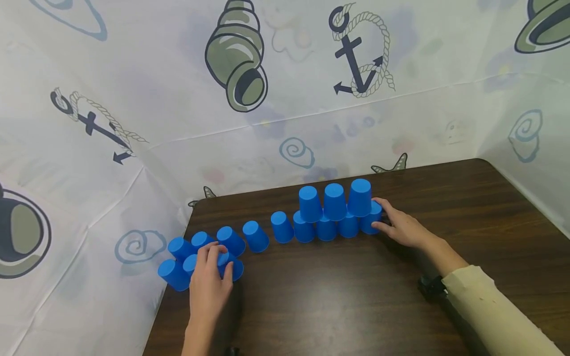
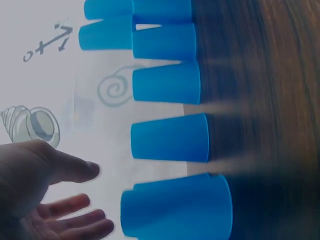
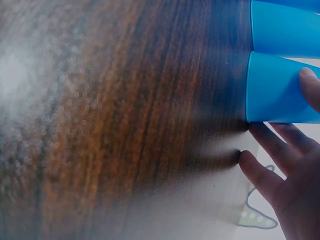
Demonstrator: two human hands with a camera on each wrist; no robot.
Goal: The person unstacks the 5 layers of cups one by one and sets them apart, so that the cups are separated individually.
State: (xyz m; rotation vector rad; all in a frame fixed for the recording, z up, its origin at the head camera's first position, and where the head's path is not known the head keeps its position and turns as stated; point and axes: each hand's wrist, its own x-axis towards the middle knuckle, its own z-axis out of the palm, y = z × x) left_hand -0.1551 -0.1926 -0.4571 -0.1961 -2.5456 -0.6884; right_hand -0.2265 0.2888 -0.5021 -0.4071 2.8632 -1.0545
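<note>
Several blue cups stand upside down in a bent line on the dark wooden table (image 1: 329,287). On the right, three cups form an upper tier, including one blue cup (image 1: 359,198), over a lower row. My right hand (image 1: 403,227) holds the lower row's rightmost cup (image 3: 280,90), thumb on its near side and fingers along its right side. At the left, my left hand (image 1: 209,277) hovers over a cluster of cups, nearest to a front cup (image 1: 233,268). In the left wrist view, its loosely spread fingers (image 2: 80,222) are apart from the closest cup (image 2: 177,210).
A white cloth (image 1: 276,123) printed with shells and anchors hangs behind the table and along its sides. Single cups, such as the blue cup (image 1: 256,237), link the left cluster to the tiered group. A dark band (image 1: 432,287) sits at my right wrist.
</note>
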